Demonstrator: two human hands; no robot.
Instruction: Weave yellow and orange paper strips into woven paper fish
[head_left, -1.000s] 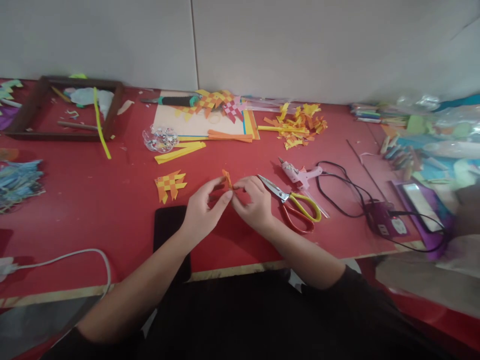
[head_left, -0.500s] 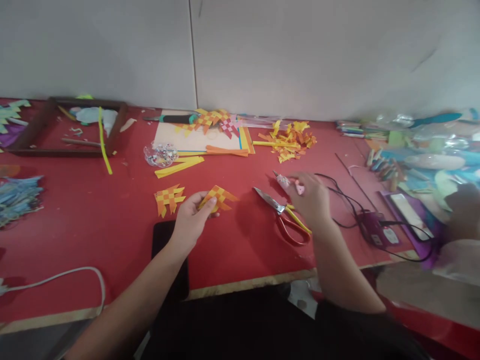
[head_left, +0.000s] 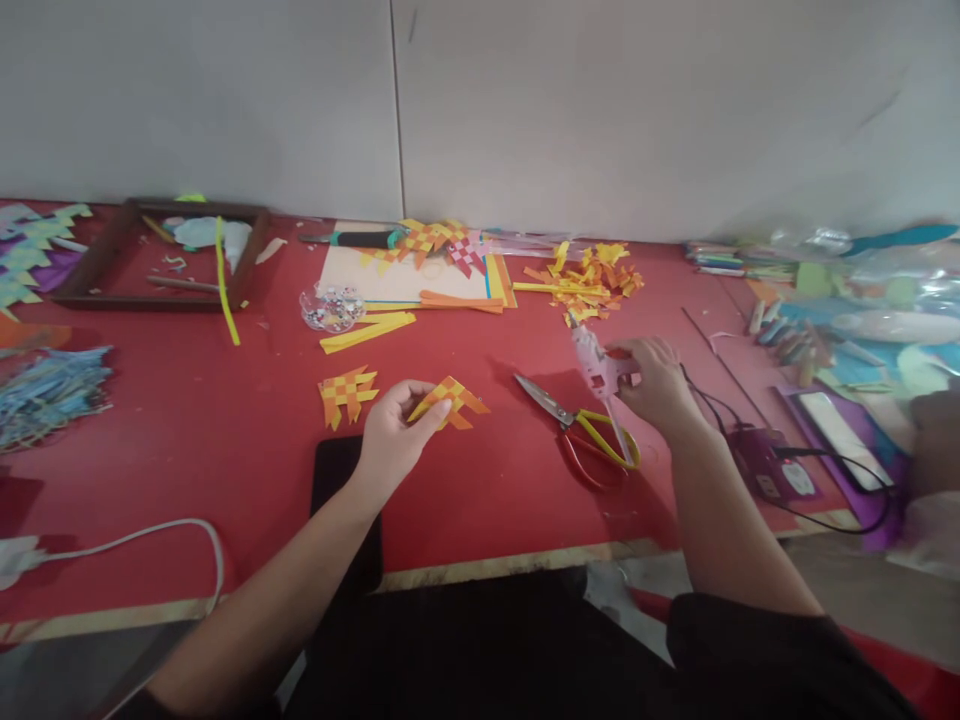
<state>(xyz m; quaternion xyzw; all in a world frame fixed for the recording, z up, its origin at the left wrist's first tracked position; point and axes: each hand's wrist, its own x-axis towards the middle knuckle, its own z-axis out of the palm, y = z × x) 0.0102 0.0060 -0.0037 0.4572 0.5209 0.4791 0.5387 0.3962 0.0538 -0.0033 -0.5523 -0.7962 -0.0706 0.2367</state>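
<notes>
With our left hand [head_left: 401, 432] pinching a fish [head_left: 448, 394], seemingly fully woven, and our right hand [head_left: 655, 385] gripping the glue gun [head_left: 594, 362], gluing looks not yet done.

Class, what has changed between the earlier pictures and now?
The right hand let go of the orange-and-yellow woven piece, moved right and took hold of the pink glue gun. The left hand still holds the woven piece. The scissors and yellow strips stayed put.

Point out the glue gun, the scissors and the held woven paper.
Glue gun [head_left: 592, 359], head view: on the pink barrel.
Scissors [head_left: 567, 419], head view: on the metal pivot.
Held woven paper [head_left: 454, 391], head view: on the checkered body.
</notes>
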